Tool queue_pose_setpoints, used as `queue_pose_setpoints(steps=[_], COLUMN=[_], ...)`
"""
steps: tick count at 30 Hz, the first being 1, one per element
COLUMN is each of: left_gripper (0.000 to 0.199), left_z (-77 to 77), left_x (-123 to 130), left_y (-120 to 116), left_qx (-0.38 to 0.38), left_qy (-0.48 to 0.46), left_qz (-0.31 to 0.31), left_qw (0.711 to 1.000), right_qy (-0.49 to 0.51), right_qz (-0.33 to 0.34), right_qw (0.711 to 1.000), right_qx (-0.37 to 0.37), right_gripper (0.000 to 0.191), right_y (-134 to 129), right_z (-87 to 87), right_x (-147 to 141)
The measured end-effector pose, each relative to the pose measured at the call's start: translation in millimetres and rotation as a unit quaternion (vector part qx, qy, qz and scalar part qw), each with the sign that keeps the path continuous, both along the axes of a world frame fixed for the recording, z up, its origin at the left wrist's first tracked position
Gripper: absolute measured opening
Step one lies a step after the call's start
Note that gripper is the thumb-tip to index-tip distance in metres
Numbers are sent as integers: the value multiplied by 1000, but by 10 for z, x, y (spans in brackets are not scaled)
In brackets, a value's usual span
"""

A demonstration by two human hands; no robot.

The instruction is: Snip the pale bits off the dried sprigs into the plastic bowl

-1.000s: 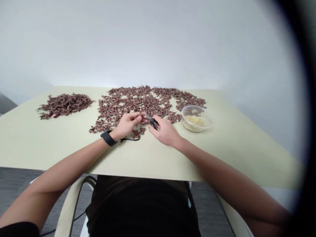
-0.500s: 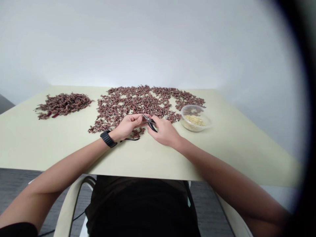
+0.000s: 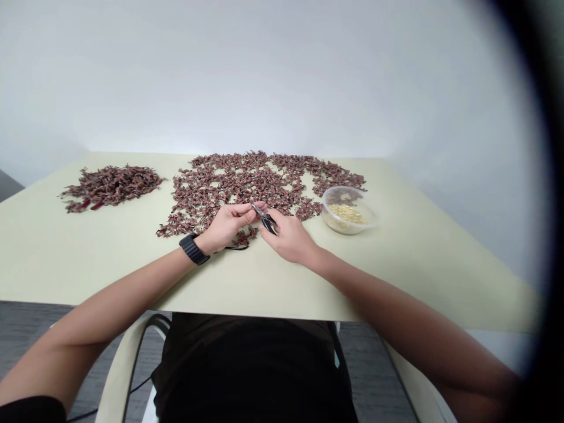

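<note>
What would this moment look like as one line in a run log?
right hand: grips pliers | left hand: at their tips | nearby: reddish pieces, plastic bowl

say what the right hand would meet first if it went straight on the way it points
The right hand points up and left, with small pliers leading. The first thing in line looks like the left hand's fingertips, right at the pliers' tips, though depth is hard to judge here.

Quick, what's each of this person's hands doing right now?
Right hand: closed, holding small pliers.
Left hand: fingers pinched closed at the pliers' tip; anything held is too small to tell.
</note>
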State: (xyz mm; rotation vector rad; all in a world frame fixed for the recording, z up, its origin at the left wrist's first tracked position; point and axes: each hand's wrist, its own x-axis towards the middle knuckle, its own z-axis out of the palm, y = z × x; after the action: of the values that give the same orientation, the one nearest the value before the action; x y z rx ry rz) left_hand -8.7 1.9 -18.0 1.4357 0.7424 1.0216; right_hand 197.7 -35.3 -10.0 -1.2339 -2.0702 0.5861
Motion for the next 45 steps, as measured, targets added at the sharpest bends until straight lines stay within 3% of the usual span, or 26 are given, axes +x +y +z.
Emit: queue_pose_setpoints(steps=[4,8,11,15,16,18,20,22,25,27,29,32,45], left_gripper=[39,28,34,56,60,62,58,49,37,41,46,44,49], left_z=[-51,-147,-162,-19,26,90,102,74,18,0,-6,-7,27], left_x=[33,39,-50,-248,-284,-317,-298,-245,-151,-102,-68,-41,-15], left_y=[-24,-17,43,137,150,163,159,149,128,113,96,71,36], left_qx=[98,242,385,525,538,542,519,458,279,136,30,-34,-48], left_qy=[65,148,209,348,372,395,383,337,208,105,22,-22,-25], left_qz=[95,174,186,88,68,49,56,88,125,86,23,-27,-24], left_qw=[989,943,880,772,753,740,762,818,929,982,999,999,998], right_qy=[74,193,288,355,361,365,352,326,235,144,79,41,3], right_qz=[2,25,49,133,153,170,166,133,49,5,-15,-14,-11], right_qw=[995,966,886,731,705,683,701,770,930,983,996,999,1000], right_qx=[-63,-171,-359,-567,-592,-610,-598,-531,-278,-111,-32,-3,14], right_gripper=[25,27,25,29,28,29,31,31,29,28,26,21,29], right_y=[0,-37,-64,11,43,97,118,107,64,43,31,27,31], right_z=[-73,-43,65,206,223,229,201,159,106,89,82,74,-24], right_x=[-107,-193,-170,-20,18,67,72,43,-6,-16,-11,2,-23])
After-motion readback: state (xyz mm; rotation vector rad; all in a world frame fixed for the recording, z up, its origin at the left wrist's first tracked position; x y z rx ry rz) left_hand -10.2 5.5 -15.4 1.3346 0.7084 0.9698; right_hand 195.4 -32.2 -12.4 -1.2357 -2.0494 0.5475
